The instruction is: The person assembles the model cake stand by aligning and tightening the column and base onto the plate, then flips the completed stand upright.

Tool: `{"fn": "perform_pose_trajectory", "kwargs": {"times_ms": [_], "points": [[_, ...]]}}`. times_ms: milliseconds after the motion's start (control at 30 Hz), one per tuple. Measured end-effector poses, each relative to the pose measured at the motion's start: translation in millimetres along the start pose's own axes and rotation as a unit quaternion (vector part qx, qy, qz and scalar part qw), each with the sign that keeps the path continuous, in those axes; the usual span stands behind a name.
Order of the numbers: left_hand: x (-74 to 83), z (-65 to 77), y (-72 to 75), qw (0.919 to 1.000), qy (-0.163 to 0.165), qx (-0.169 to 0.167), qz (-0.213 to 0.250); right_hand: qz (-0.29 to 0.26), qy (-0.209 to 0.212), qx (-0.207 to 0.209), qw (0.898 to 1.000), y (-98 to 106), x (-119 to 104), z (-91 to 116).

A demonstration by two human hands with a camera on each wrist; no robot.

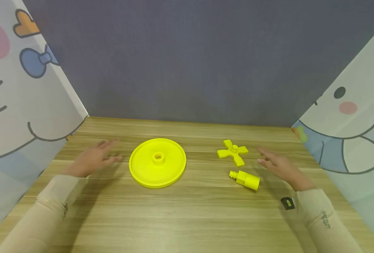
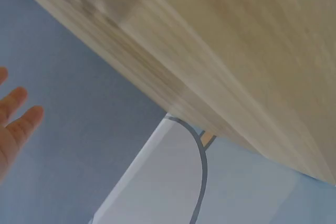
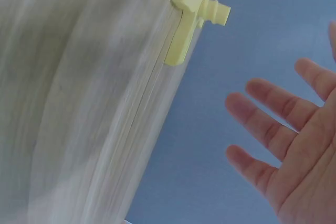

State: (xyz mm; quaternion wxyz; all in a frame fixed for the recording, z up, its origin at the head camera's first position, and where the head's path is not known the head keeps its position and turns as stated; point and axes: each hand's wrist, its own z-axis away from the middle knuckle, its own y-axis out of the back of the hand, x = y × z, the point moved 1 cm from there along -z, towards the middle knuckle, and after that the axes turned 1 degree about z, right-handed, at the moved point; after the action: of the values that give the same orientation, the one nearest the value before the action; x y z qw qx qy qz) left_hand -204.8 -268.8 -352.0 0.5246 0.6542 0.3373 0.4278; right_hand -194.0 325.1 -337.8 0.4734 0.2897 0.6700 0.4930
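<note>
A round yellow disc [image 1: 157, 175] with a raised rim and a hollow central hub lies flat on the table. To its right sits a four-armed yellow cross piece [image 1: 234, 151] with a peg standing up. Nearer the front, a yellow cylinder [image 1: 248, 180] with a faceted collar and narrow ridged tip lies on its side. My left hand [image 1: 91, 159] hovers left of the disc, fingers extended, holding nothing. Right of the cross piece and cylinder, my right hand [image 1: 281, 168] is also apart from them. Its fingers [image 3: 262, 127] are spread and hold nothing in the right wrist view.
The wood-grain table [image 1: 174, 221] ends at a dark grey back panel [image 1: 187, 63]. Cartoon-printed panels flank it on the left [image 1: 12, 105] and right [image 1: 361, 126]. A small black wrist-worn piece [image 1: 287, 203] is by the right sleeve [image 1: 323, 214].
</note>
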Motion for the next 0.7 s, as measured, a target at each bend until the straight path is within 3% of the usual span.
{"fn": "perform_pose_trajectory", "kwargs": {"times_ms": [333, 700], "points": [[8.3, -2.5, -19.2, 0.9988, -0.032, -0.026, -0.025, -0.014, 0.021, -0.014, 1.000, -9, -1, 3], [13.0, -8.2, -22.1, 0.9976, -0.044, -0.044, -0.030, -0.060, 0.018, -0.019, 0.998, -20, 1, 1]]}}
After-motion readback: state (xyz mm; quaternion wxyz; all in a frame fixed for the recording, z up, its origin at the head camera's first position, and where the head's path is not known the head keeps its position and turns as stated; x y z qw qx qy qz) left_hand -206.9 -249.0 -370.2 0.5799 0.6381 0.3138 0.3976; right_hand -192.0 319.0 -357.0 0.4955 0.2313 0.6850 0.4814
